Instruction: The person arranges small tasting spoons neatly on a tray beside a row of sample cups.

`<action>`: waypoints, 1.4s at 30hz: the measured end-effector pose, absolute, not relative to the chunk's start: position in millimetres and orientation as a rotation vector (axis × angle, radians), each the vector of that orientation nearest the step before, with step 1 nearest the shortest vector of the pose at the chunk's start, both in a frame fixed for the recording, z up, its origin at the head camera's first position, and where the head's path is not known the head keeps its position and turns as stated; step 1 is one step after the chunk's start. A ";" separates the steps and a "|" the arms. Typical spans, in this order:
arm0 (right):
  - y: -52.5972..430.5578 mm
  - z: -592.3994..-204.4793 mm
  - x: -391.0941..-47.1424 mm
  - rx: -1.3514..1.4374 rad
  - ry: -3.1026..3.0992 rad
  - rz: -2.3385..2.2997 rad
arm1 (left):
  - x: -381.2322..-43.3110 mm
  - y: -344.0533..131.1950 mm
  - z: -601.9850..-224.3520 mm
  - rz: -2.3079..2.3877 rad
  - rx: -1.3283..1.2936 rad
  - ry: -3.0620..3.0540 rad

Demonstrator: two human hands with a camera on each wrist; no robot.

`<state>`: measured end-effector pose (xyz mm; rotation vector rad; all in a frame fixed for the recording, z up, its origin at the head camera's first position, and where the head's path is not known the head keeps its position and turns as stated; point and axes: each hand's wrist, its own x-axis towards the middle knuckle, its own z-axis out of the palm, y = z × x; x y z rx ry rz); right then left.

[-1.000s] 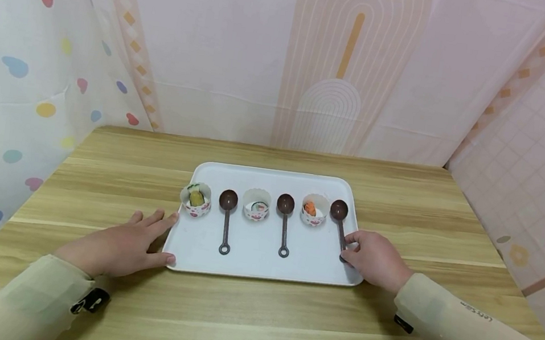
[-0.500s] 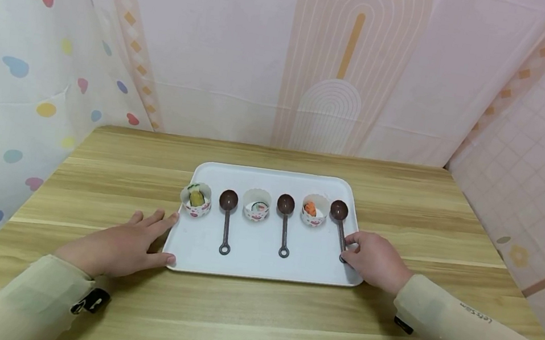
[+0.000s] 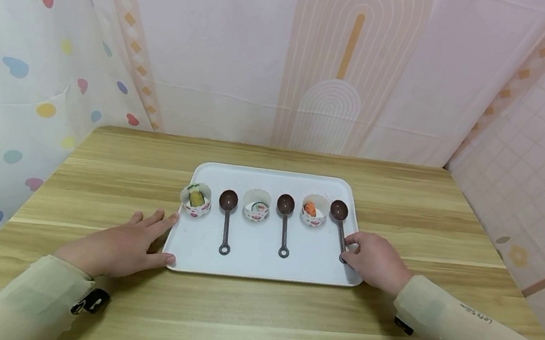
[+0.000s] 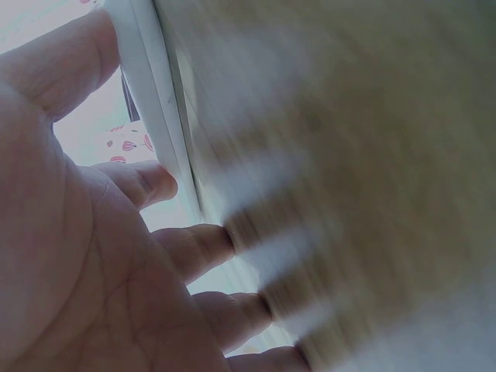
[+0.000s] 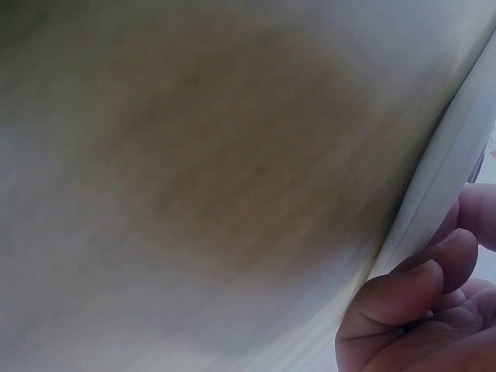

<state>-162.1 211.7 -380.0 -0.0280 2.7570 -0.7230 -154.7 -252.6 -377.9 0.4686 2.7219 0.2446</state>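
Observation:
A white tray (image 3: 249, 267) lies on the table with three patterned paper cups and three dark brown long-handled scoops in alternating order. My left hand (image 3: 123, 245) has its fingers spread at the tray's left edge, thumb and index fingertip touching the rim. In the left wrist view, the other fingers of that hand (image 4: 101, 256) extend along the tabletop. At the tray's right side, my right hand (image 3: 376, 261) pinches the handle end of the rightmost scoop (image 3: 339, 210). Its bowl lies on the tray. In the right wrist view, that hand's fingers (image 5: 399, 294) are curled beside the rim.
The left cup (image 3: 196, 209) holds a yellow-green piece, the middle cup (image 3: 257, 198) a whitish piece with a dark rim, the right cup (image 3: 316, 220) an orange one. The left scoop (image 3: 229, 200) and middle scoop (image 3: 286, 204) lie between cups. Printed curtains (image 3: 227, 43) hang around the wooden table (image 3: 241, 327).

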 end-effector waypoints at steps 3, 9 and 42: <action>212.0 -379.2 -162.1 -0.034 2.755 -0.722 | -154.8 -252.0 -378.8 0.251 0.468 2.724; 213.2 -379.0 -162.6 -0.050 2.762 -0.711 | -155.9 -252.6 -379.1 0.242 0.468 2.720; 223.3 -374.3 -169.6 -0.032 2.887 -0.827 | -155.4 -252.5 -376.8 0.253 0.466 2.717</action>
